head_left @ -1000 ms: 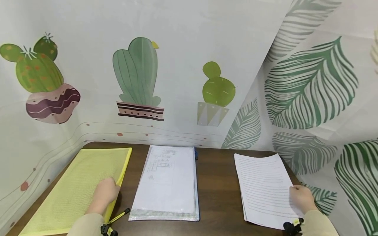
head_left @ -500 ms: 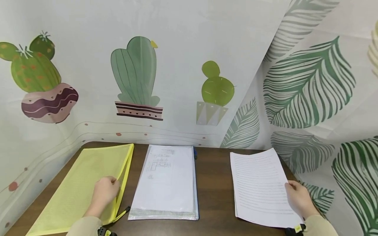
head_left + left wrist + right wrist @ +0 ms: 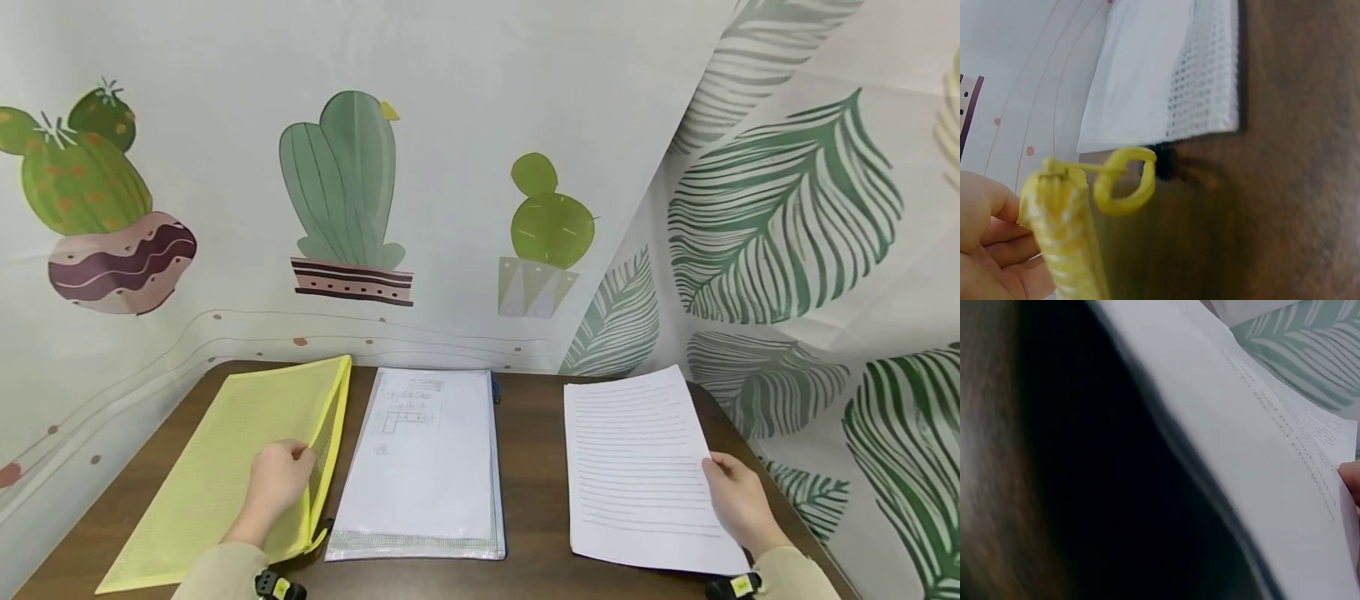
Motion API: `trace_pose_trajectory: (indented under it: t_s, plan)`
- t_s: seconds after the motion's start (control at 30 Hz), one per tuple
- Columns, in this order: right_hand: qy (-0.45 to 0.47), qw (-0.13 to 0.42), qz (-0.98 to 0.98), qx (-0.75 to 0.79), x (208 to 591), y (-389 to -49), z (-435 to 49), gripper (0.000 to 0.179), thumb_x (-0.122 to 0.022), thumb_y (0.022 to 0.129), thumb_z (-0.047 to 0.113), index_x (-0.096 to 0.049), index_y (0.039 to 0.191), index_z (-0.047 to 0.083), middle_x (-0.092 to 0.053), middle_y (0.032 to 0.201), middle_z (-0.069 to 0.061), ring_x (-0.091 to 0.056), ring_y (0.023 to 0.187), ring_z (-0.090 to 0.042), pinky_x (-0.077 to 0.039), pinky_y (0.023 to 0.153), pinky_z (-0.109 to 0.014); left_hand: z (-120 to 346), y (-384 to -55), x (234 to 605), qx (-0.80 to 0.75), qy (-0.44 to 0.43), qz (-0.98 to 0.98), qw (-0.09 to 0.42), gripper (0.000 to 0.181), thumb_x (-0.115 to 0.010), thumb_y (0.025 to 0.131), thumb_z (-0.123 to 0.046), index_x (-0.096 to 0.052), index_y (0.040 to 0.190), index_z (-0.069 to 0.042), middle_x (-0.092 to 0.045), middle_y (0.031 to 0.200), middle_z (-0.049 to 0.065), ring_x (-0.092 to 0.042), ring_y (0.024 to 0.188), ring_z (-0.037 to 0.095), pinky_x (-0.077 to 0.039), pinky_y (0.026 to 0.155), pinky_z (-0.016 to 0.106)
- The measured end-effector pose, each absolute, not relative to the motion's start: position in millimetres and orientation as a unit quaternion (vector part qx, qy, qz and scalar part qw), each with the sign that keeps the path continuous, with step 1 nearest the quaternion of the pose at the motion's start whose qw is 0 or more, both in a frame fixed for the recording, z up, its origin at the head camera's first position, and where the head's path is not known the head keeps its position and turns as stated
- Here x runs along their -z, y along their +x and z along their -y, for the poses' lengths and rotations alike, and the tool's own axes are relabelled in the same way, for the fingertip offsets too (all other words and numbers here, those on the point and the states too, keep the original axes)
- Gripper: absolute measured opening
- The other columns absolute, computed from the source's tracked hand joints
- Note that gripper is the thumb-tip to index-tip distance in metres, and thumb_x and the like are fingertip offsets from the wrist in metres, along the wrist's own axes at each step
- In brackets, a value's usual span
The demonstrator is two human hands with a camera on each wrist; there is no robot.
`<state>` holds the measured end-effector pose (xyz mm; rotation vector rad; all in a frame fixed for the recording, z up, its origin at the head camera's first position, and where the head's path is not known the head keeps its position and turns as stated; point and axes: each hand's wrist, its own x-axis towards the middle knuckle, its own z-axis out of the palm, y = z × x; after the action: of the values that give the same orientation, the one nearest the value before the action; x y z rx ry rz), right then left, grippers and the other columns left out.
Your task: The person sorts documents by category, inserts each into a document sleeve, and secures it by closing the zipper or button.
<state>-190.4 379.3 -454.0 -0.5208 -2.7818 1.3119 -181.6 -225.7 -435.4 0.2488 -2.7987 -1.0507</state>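
My left hand (image 3: 279, 477) pinches the right edge of a yellow mesh zip bag (image 3: 217, 450) at the left of the table. That edge is raised and the side gapes open. In the left wrist view, a yellow zipper-pull loop (image 3: 1125, 181) with a black end hangs from the bag's corner. My right hand (image 3: 738, 500) grips the right edge of a stack of lined white paper (image 3: 637, 475), thumb on top. Its sheets tilt up off the table on that side, as the right wrist view shows. Fingers beneath the paper are hidden.
Between the hands lies a clear mesh zip bag (image 3: 420, 547) with a printed drawing sheet inside and a blue edge. The brown table (image 3: 536, 500) meets a wall covering (image 3: 450, 167) with cactus and leaf prints at its back and sides.
My left hand has lifted the yellow bag's edge and moved it right, widening the gap. My right hand has raised the paper stack and shifted it left.
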Motion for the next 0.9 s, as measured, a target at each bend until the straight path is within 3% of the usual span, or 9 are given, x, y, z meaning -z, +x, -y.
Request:
trace_pose_trajectory:
  t_s: [0.13, 0.27, 0.33, 0.53, 0.9]
  plan:
    - [-0.164, 0.019, 0.884, -0.437, 454, -189, -375, 0.061, -0.024, 0.101, 0.038, -0.035, 0.137, -0.010, -0.051, 0.125, -0.029, -0.057, 0.090, -0.016, -0.047, 0.070, -0.025, 220, -184, 435, 0.369, 0.077, 0.923, 0.076, 0.033, -0.046, 0.091, -0.010, -0.063, 0.108, 0.013, -0.066, 0.093, 0.025, -0.050, 0.058, 0.016, -0.042, 0.050, 0.027]
    - [-0.167, 0.019, 0.876, -0.452, 456, -187, -372, 0.060, -0.026, 0.101, 0.037, -0.035, 0.136, -0.010, -0.053, 0.124, -0.029, -0.056, 0.083, -0.007, -0.048, 0.068, -0.022, 215, -186, 434, 0.382, 0.070, 0.919, 0.070, 0.034, -0.046, 0.091, -0.010, -0.062, 0.110, 0.013, -0.065, 0.101, 0.029, -0.050, 0.059, 0.015, -0.042, 0.051, 0.026]
    - [-0.167, 0.020, 0.868, -0.466, 457, -187, -370, 0.058, -0.026, 0.101, 0.036, -0.035, 0.137, -0.010, -0.053, 0.123, -0.028, -0.056, 0.081, -0.005, -0.049, 0.068, -0.023, 212, -187, 432, 0.384, 0.068, 0.918, 0.069, 0.035, -0.046, 0.091, -0.011, -0.062, 0.111, 0.013, -0.065, 0.105, 0.029, -0.052, 0.062, 0.017, -0.044, 0.053, 0.027]
    - [-0.171, 0.029, 0.849, -0.499, 455, -188, -361, 0.060, -0.028, 0.101, 0.037, -0.033, 0.138, -0.009, -0.052, 0.123, -0.027, -0.057, 0.079, -0.003, -0.050, 0.068, -0.023, 205, -191, 427, 0.381, 0.061, 0.919, 0.082, 0.033, -0.048, 0.092, -0.012, -0.064, 0.109, 0.011, -0.064, 0.110, 0.030, -0.063, 0.090, 0.032, -0.053, 0.070, 0.038]
    - [-0.173, 0.031, 0.822, -0.541, 452, -195, -344, 0.059, -0.033, 0.101, 0.038, -0.034, 0.137, -0.008, -0.059, 0.111, -0.017, -0.057, 0.077, -0.002, -0.050, 0.068, -0.023, 193, -196, 427, 0.404, 0.057, 0.911, 0.068, 0.034, -0.049, 0.093, -0.014, -0.063, 0.112, 0.011, -0.063, 0.113, 0.029, -0.060, 0.103, 0.041, -0.053, 0.080, 0.046]
